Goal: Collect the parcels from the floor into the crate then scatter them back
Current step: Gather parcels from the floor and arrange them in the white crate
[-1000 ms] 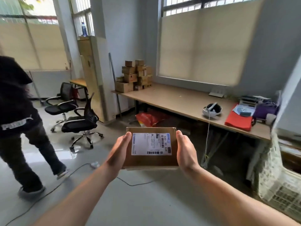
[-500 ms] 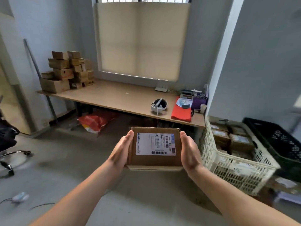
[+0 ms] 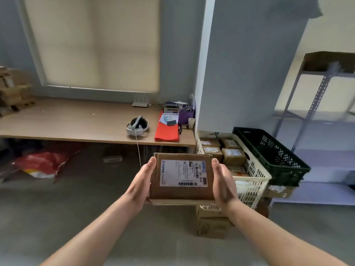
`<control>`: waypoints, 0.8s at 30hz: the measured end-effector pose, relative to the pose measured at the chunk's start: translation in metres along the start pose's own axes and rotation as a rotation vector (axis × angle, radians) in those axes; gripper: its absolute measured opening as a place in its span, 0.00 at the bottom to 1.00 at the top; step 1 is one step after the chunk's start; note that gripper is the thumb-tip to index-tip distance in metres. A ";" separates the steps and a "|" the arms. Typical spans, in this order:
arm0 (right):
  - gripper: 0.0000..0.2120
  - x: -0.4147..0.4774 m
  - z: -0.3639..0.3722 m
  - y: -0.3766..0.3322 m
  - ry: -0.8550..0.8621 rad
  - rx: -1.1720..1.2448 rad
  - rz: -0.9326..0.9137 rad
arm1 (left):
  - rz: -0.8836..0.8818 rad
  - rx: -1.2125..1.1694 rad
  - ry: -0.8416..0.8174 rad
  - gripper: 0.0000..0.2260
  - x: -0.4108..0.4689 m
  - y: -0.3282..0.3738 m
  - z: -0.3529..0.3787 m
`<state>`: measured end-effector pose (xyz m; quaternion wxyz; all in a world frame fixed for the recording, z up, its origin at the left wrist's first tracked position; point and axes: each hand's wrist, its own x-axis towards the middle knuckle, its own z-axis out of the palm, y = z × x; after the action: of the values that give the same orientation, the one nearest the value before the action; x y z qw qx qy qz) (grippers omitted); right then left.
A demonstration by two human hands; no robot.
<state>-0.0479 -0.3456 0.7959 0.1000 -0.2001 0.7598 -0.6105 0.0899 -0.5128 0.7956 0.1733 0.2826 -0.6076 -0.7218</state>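
Parcel [image 3: 182, 177] nearer crate [image 3: 256, 182], between hands [image 3: 141, 184] [image 3: 223, 186]

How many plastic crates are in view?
2: a cream plastic lattice crate right of the wooden desk, and a dark green plastic lattice crate just right of it. None looks hidden.
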 end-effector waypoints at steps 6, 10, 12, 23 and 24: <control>0.39 0.082 -0.051 0.036 0.007 0.050 0.036 | -0.019 0.064 -0.013 0.37 0.070 0.003 0.075; 0.43 0.140 -0.091 0.057 0.005 0.071 0.067 | -0.046 0.087 -0.013 0.37 0.119 0.008 0.132; 0.45 0.167 -0.112 0.064 -0.027 0.093 0.078 | -0.053 0.091 -0.005 0.38 0.139 0.011 0.158; 0.44 0.291 -0.191 0.107 0.000 0.106 0.112 | -0.084 0.076 -0.010 0.29 0.249 0.011 0.268; 0.45 0.300 -0.194 0.111 0.006 0.098 0.120 | -0.087 0.076 -0.015 0.28 0.260 0.009 0.275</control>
<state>-0.4150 -0.2821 0.7613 0.1440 -0.1474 0.7397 -0.6406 -0.2834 -0.4547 0.7813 0.1265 0.3098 -0.6228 -0.7072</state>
